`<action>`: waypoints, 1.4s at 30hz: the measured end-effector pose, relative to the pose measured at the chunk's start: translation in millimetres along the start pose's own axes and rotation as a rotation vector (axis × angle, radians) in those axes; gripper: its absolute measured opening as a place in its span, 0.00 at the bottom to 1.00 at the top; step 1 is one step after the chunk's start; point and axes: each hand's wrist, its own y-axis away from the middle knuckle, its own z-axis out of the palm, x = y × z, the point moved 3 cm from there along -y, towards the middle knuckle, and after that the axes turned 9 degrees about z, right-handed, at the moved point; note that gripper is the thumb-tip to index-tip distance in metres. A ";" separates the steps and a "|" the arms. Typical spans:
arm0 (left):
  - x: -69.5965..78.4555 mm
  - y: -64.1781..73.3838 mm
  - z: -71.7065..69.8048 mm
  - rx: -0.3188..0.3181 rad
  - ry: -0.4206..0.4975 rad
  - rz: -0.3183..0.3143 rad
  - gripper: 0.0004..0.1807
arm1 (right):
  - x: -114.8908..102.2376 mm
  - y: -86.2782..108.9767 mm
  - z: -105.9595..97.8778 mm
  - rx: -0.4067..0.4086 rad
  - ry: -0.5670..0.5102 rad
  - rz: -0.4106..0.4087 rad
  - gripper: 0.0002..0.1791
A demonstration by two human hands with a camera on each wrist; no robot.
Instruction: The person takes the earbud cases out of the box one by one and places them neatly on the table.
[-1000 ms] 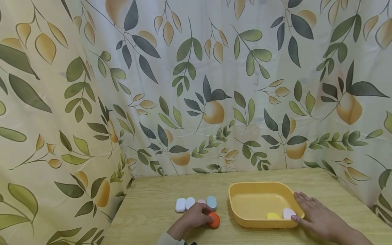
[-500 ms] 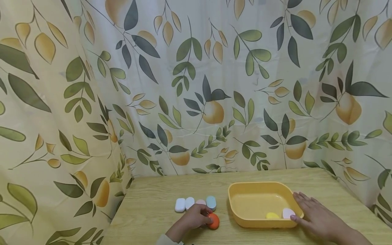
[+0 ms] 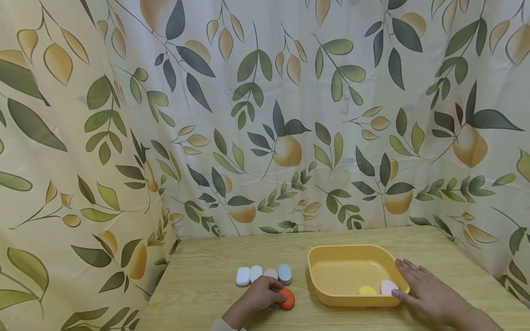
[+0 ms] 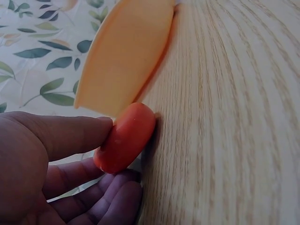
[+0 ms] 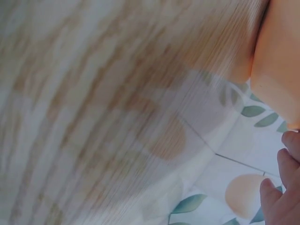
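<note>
Left of the yellow tray [image 3: 352, 301], I see the left hand [image 3: 262, 294] pinching the red piece [image 4: 129, 136]; the right hand [image 3: 428, 294], fingers extended, touches the tray's right side. Grasping, I judge; lifting would call for firmness.

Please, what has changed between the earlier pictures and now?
Nothing visibly changed; only the head view shifts slightly. The left hand keeps its grip on the orange piece; the right hand still touches the yellow tray, where the yellow piece and pale piece remain.
</note>
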 end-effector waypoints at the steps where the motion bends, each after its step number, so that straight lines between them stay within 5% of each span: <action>1: 0.0 0.1 -0.2 -0.002 -0.004 -0.001 0.08 | -0.1 0.1 0.1 -0.002 -0.003 0.003 0.42; 42: -2.4 2.1 1.1 0.003 -0.080 0.005 0.08 | -2.2 -0.2 -1.1 0.038 -0.014 -0.037 0.41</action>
